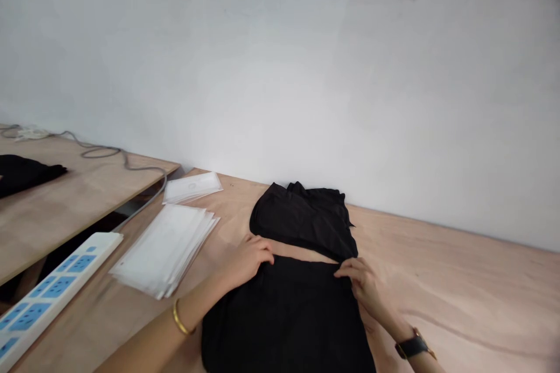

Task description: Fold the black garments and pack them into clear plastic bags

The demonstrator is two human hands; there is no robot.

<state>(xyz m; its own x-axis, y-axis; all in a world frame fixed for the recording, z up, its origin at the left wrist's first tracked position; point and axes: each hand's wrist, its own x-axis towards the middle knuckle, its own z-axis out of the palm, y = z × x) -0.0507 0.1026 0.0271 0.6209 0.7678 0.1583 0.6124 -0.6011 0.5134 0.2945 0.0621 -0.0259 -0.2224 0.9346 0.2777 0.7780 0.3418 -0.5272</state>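
A piece of black cloth (289, 320), perhaps a garment, lies flat in front of me and runs out of view at the bottom. My left hand (249, 259), with a gold bangle on its wrist, has its fingers closed on the cloth's far left corner. At the far right corner, my right hand (361, 282) pinches the edge between thumb and fingers; a dark-strapped watch is on that wrist. Just beyond both hands rests a second folded black cloth (304, 218), with a strip of bare wood between the two.
To the left lie a stack of clear plastic bags (164, 247) and a smaller stack (192, 186). A white power strip (56, 291) is at the lower left. Across a gap stands another table (83, 198) with a grey cable (144, 169) and black cloth (28, 173). A wall rises behind.
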